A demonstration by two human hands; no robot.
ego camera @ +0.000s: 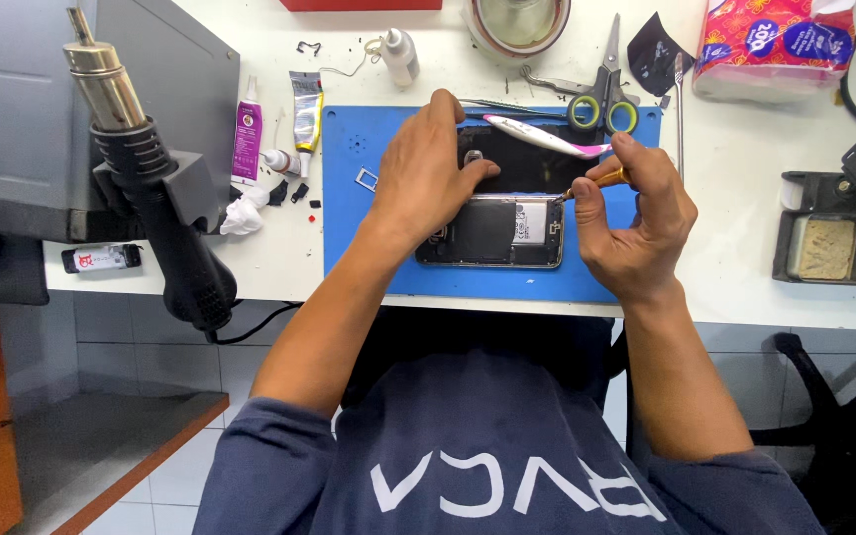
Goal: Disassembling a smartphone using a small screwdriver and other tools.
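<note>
- The left hand (428,173), in the centre of the frame, presses flat on the dark back cover (522,163) of an opened phone (492,233), fingers spread and grasping nothing.
- The right hand (636,223), right of centre, pinches a small screwdriver (596,183) with a yellow-orange grip; its tip meets the phone's upper right corner.
- The phone lies open on a blue work mat (369,248) at the middle of the white table (745,277), its inner frame showing a battery with a white label.
- A pink and white tool (542,137) lies across the top of the cover, just above the hands.
- Scissors (604,94) with green handles sit at the mat's upper right edge; tweezers lie beside them.
- 2 glue tubes (304,109) rest left of the mat, near crumpled white tissue (242,216).
- A hot-air gun (146,168) stands in a holder at the upper left.
- A tissue pack (770,45) fills the upper right corner.
</note>
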